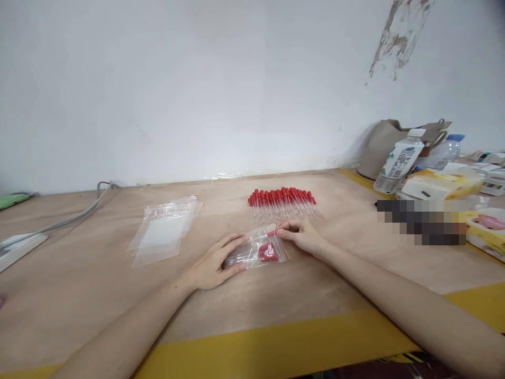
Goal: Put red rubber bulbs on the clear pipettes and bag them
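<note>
Flat on the table lies a clear zip-lock bag (252, 257) with a red seal strip, holding a bundle of thin clear tubes with red bulbs at the right end. My left hand (215, 263) grips the bag's left end, fingers along the far edge and thumb along the near edge. At the opposite end, my right hand (302, 235) pinches the far corner by the seal strip. Whether the seal is closed I cannot tell. Just beyond the bag, several glass droppers (283, 202) with red rubber bulbs lie in a row, bulbs towards the wall.
Flat zip-lock bags (161, 231) lie overlapping to the left. A grey cable (74, 220) runs across the far left. On the right stand a bottle (400, 160), a beige bag (381, 147) and a yellow tissue pack (437, 184). Yellow tape (256, 345) lines the table's near edge.
</note>
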Motion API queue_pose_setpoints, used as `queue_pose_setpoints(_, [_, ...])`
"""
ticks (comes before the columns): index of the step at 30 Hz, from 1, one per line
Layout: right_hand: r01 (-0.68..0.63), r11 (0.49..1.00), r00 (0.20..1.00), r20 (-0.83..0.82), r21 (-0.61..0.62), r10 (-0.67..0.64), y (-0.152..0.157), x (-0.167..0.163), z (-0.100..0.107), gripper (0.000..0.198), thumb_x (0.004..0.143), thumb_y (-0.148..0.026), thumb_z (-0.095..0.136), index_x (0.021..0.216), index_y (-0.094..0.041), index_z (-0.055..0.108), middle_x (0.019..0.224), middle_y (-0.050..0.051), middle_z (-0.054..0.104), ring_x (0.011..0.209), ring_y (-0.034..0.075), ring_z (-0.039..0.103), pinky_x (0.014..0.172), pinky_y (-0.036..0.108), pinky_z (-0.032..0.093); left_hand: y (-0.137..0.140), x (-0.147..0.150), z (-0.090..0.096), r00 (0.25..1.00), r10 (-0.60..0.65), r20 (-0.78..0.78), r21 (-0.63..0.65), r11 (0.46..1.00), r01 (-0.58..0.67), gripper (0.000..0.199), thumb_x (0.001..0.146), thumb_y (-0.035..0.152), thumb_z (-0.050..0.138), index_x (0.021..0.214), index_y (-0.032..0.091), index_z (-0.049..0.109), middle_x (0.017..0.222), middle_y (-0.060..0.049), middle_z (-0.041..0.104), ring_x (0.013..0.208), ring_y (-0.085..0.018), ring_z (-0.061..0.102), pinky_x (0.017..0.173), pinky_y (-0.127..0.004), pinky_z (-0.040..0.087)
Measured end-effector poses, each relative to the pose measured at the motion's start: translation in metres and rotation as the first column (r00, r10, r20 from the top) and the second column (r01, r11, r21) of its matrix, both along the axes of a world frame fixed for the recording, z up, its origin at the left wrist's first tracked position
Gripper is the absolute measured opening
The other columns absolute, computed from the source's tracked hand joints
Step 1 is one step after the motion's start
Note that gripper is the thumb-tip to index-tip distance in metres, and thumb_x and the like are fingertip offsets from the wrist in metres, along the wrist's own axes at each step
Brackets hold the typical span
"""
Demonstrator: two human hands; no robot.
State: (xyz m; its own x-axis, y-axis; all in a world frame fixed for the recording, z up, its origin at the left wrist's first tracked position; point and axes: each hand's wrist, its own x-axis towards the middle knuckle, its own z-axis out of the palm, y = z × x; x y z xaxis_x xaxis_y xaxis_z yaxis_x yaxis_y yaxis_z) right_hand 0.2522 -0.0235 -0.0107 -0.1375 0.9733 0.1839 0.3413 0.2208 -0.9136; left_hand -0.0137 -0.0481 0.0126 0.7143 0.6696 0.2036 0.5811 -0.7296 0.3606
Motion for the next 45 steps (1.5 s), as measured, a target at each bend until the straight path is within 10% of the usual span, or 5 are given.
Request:
queue_pose_setpoints(22, [0.201,0.92,0.845,0.415,0.336,-0.336,0.028,-0.004,0.022,0.011,0.07,-0.024,0.054,0.07,-0.018,0.062,0.075,0.003,0.065,0.071,0.015,0.057,0.063,0.025,0.041,0.003,-0.001,-0.001,0.996,-0.001,-0.086,0.023,1.0,0.003,0.047,0.085,0.044,0.042,0.129,0.027,0.039,0.14,-0.005,0.03,0.128,-0.024,0.027,0.104,-0.045,0.025])
queue_pose_setpoints(31, [0.436,0.892,0.681,0.602,0.124,-0.416,0.09,-0.049,0.035,0.023,0.065,-0.027,0.059,0.084,-0.015,0.062,0.09,0.014,0.063,0.085,0.026,0.059,0.068,0.034,0.044,0.004,-0.003,-0.002,0.996,-0.014,-0.086,0.024,1.0,0.016,0.047,0.085,0.044,0.043,0.128,0.027,0.04,0.137,-0.006,0.035,0.126,-0.023,0.03,0.105,-0.045,0.023])
queue_pose_setpoints(45, [0.367,0.928,0.819,0.452,0.058,-0.352,0.08,-0.029,0.046,0.019,0.07,-0.03,0.052,0.062,-0.014,0.058,0.063,0.006,0.061,0.061,0.016,0.057,0.054,0.023,0.04,0.006,-0.004,-0.003,0.998,-0.029,-0.063,0.031,0.999,0.031,0.047,0.085,0.044,0.044,0.129,0.028,0.039,0.137,-0.005,0.035,0.126,-0.023,0.031,0.104,-0.045,0.026])
